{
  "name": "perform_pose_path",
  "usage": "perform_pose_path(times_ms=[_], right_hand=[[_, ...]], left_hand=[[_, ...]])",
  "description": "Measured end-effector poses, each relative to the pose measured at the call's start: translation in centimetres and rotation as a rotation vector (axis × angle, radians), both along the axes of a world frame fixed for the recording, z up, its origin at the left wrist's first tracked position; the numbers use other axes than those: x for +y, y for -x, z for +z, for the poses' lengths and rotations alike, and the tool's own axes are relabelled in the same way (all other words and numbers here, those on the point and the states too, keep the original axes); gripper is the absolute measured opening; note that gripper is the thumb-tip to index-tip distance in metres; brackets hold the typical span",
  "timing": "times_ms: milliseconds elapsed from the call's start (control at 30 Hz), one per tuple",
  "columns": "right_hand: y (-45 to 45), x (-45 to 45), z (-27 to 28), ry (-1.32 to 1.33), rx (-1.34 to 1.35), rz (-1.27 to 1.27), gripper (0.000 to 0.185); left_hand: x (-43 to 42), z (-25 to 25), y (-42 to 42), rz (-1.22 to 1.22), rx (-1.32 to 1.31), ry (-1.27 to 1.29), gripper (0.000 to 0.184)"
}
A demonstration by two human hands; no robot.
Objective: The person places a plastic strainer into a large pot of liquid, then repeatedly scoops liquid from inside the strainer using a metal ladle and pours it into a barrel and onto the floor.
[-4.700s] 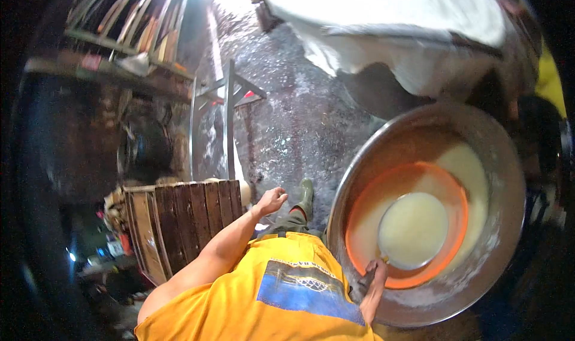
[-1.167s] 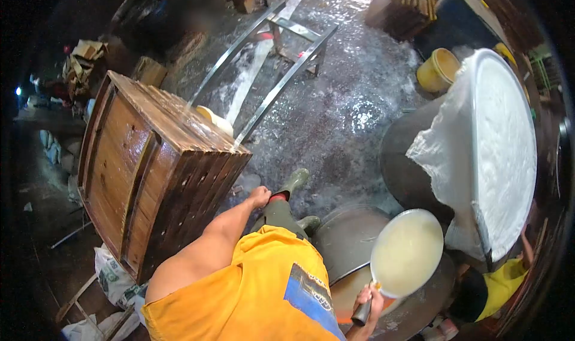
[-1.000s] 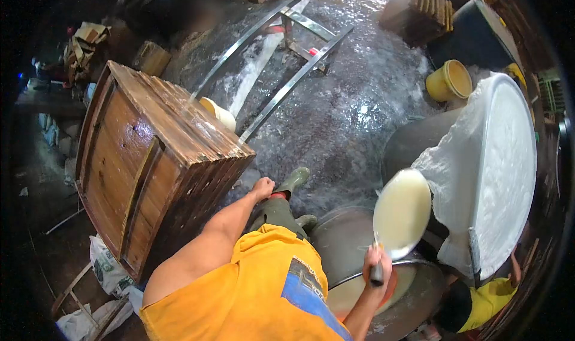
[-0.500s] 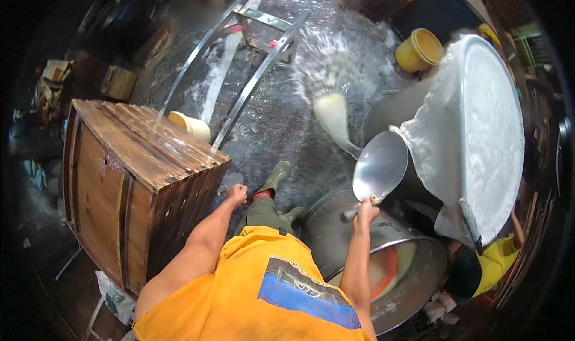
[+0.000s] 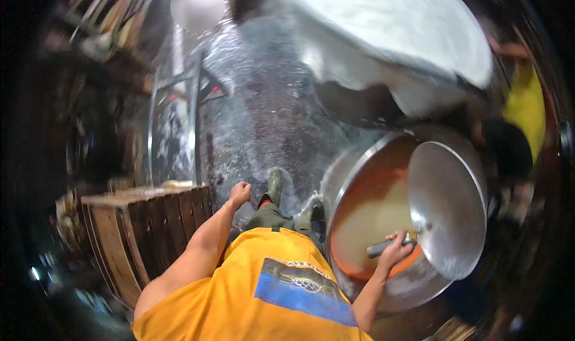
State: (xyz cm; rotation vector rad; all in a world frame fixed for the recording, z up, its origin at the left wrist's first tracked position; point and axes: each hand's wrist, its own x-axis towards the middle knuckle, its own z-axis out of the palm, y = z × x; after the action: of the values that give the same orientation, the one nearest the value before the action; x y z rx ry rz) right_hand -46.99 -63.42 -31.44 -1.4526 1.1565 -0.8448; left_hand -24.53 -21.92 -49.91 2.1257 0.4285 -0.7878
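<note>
My right hand [image 5: 396, 251] is wrapped round the short grey handle of a large, round, shallow metal scoop [image 5: 449, 209]. The scoop is tilted over the right side of a wide metal vat [image 5: 353, 179], its bowl covering part of the opening. Inside the vat, pale cloudy liquid [image 5: 371, 227] shows next to an orange ring or tub rim [image 5: 347, 269]. My left hand [image 5: 241, 195] is curled into a fist out in front of me, above the wet floor near the wooden crates, and nothing shows in it.
Stacked wooden crates [image 5: 150, 227] stand at my left, with a metal frame [image 5: 191, 119] beyond. A large vessel topped with white foam [image 5: 395, 17] rises ahead right. Another person in a yellow top [image 5: 527, 110] is at the far right. The floor [image 5: 257, 101] is wet.
Liquid was flying from the scoop onto the floor; now the scoop has come back over the vat with my right hand. My view has turned right. My left hand remains closed.
</note>
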Motion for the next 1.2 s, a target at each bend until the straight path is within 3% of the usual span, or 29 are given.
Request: perform_pose_path(times_ms=[100, 200, 233, 300, 367, 400, 500, 533, 600, 667, 733, 833, 933, 1033, 1200], right_hand=[[7.9, -4.0, -8.1, -0.267, -0.046, -0.133, 0.017], [13.6, -6.3, -14.6, -0.474, -0.079, -0.439, 0.022], [15.7, -6.4, -18.2, -0.355, -0.019, -0.582, 0.027], [21.2, -6.3, -26.4, -0.022, 0.548, -0.71, 0.032], [19.0, -6.4, -21.6, -0.133, 0.988, -0.83, 0.038], [20.4, -6.3, -23.7, -0.318, 0.876, -0.884, 0.04], [21.4, -4.0, -28.4, -0.077, 0.887, -0.949, 0.038], [21.7, -3.2, -29.8, -0.167, 0.859, -0.853, 0.029], [20.6, -1.4, -31.8, -0.647, 0.312, -0.905, 0.019], [19.7, -0.6, -32.0, -0.967, -0.053, -0.743, 0.016], [18.8, -0.3, -30.2, -1.139, -0.211, -0.415, 0.021], [15.9, -1.2, -24.8, -1.237, -0.27, -0.259, 0.028], [16.3, 0.2, -24.4, -1.157, -0.184, -0.119, 0.028], [17.3, 0.9, -21.9, -1.218, -0.084, 0.036, 0.029], [17.5, 1.0, -13.6, -1.117, -0.017, 0.204, 0.025]], left_hand=[[-3.1, -1.8, 0.1, -0.255, 0.001, 0.018, 0.028], [-8.9, 4.1, 2.7, -0.412, -0.013, 0.055, 0.03], [-9.7, 4.8, 3.5, -0.484, -0.048, 0.047, 0.031], [-9.0, 4.1, 4.4, -0.592, 0.01, 0.02, 0.031], [-9.0, 5.1, 4.8, -0.705, 0.029, -0.107, 0.032], [-9.3, 5.5, 5.4, -0.697, 0.071, -0.152, 0.031], [-9.8, 6.5, 5.3, -0.693, 0.151, -0.288, 0.032], [-9.6, 6.4, 5.0, -0.671, 0.16, -0.295, 0.032], [-8.6, 5.4, 4.0, -0.613, 0.157, -0.246, 0.034], [-10.8, 6.1, 3.6, -0.69, 0.101, -0.292, 0.034], [-13.0, 6.9, 3.0, -0.744, 0.055, -0.311, 0.035], [-16.0, 8.1, 3.1, -0.697, -0.02, -0.209, 0.029], [-15.3, 7.4, 3.5, -0.586, -0.033, -0.018, 0.024], [-12.4, 5.8, 4.0, -0.616, -0.086, -0.197, 0.027], [-7.7, 5.9, 5.5, -0.579, -0.101, -0.247, 0.032]])
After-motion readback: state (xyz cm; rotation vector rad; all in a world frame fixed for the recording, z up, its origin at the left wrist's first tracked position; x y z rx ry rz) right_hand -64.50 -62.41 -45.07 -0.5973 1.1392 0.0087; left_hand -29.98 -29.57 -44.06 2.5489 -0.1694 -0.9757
